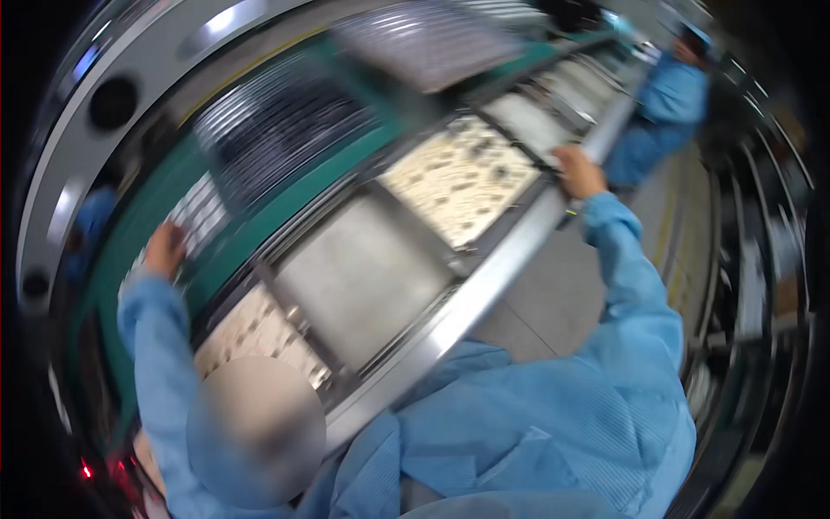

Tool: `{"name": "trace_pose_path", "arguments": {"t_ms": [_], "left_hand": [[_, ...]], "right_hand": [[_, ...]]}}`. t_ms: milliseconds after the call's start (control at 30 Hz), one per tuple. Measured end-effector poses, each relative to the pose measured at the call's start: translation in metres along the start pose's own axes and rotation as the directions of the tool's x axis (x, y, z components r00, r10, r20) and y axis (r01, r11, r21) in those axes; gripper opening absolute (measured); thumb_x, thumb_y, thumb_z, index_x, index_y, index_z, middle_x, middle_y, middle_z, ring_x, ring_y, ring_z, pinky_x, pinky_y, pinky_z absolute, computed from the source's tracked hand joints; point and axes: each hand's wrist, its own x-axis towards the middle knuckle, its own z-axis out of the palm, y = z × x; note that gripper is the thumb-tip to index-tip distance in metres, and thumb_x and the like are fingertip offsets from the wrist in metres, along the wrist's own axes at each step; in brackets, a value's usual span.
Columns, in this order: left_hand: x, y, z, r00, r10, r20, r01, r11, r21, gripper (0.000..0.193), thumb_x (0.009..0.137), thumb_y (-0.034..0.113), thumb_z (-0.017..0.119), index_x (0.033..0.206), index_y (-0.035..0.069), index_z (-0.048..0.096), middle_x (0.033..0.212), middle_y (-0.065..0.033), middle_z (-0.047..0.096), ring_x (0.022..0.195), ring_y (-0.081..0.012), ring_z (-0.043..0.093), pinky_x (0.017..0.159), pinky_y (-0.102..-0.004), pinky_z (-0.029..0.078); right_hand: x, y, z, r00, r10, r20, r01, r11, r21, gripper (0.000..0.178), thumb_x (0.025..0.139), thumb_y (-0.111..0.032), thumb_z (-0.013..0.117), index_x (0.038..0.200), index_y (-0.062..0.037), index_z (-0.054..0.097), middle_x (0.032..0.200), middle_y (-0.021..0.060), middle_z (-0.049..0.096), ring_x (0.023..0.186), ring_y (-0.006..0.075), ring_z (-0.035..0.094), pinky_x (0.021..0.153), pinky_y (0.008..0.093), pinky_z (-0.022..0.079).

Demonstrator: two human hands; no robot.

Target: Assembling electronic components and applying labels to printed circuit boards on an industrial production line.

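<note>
My right hand (579, 171) is at the far right corner of a cream, dark-spotted board (462, 182) on a conveyor line. Its fingers are bent and closed at the edge of the dark carrier frame (545, 166) around that board. Out to the left, my left hand (166, 247) is beside a white gridded tray (201, 212) on the green surface. Motion smears its fingers, so whether it grips the tray does not show. Between my arms lies a plain grey plate (359, 272), with another cream spotted board (259, 333) nearer to me.
A metal rail (484, 298) edges the conveyor on my side. Dark ribbed trays (277, 130) and a lighter ribbed tray (428, 43) rest on the green bench (207, 268). Another person in blue (670, 99) is at the far right. Shelving (769, 285) stands along the right side.
</note>
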Motion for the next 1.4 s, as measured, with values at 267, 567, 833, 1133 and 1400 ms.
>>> {"name": "trace_pose_path", "arguments": {"t_ms": [267,567,833,1133,1400], "left_hand": [[-0.006,0.118,-0.018,0.979,-0.170,0.110,0.182,0.977,-0.107,0.020,0.080,-0.002,0.061,0.099,0.002,0.059,0.091,-0.0075,0.063,0.085,-0.0146,0.059,0.078,-0.0270,0.047],[0.010,0.055,0.007,1.000,0.023,0.006,-0.024,0.966,0.257,0.024,0.069,-0.004,0.064,0.092,0.004,0.061,0.096,-0.0139,0.059,0.092,-0.0291,0.059,0.084,-0.0352,0.047],[0.011,0.026,0.002,0.995,0.035,0.093,-0.057,0.969,0.241,0.022,0.066,-0.005,0.063,0.085,0.003,0.056,0.089,-0.0183,0.057,0.084,-0.0365,0.056,0.074,-0.0407,0.045],[-0.012,0.019,-0.005,0.997,0.077,-0.002,-0.076,0.983,0.170,0.020,0.071,-0.005,0.061,0.089,0.004,0.058,0.085,-0.0153,0.060,0.081,-0.0308,0.060,0.074,-0.0362,0.048],[0.011,0.075,-0.018,0.987,-0.039,0.157,0.001,0.971,0.238,0.024,0.066,-0.005,0.061,0.088,0.003,0.055,0.087,-0.0149,0.059,0.085,-0.0308,0.057,0.076,-0.0379,0.046]], "right_hand": [[-0.011,0.055,-0.007,0.986,0.085,0.141,-0.101,0.989,0.106,0.021,0.092,-0.017,0.047,0.103,-0.0059,0.061,0.093,0.0137,0.056,0.089,0.0305,0.056,0.078,0.0333,0.043],[-0.008,0.017,-0.008,0.953,0.232,0.194,-0.245,0.969,0.042,0.021,0.086,-0.008,0.048,0.103,-0.0056,0.060,0.097,0.0129,0.060,0.086,0.0271,0.058,0.078,0.0355,0.045],[-0.031,0.009,-0.017,0.973,0.231,0.030,-0.233,0.966,0.114,0.024,0.092,-0.020,0.045,0.106,-0.0113,0.062,0.093,0.0167,0.057,0.087,0.0369,0.055,0.077,0.0425,0.044],[-0.034,-0.051,-0.013,0.925,0.132,-0.357,-0.037,0.964,0.262,0.018,0.091,-0.012,0.048,0.104,-0.0111,0.061,0.088,0.0139,0.054,0.084,0.0321,0.053,0.076,0.0359,0.043],[-0.042,-0.136,-0.041,0.979,0.089,-0.185,0.027,0.839,0.543,0.016,0.092,-0.008,0.050,0.101,-0.0024,0.062,0.091,0.0035,0.053,0.072,0.0107,0.047,0.062,0.0213,0.039]]}}
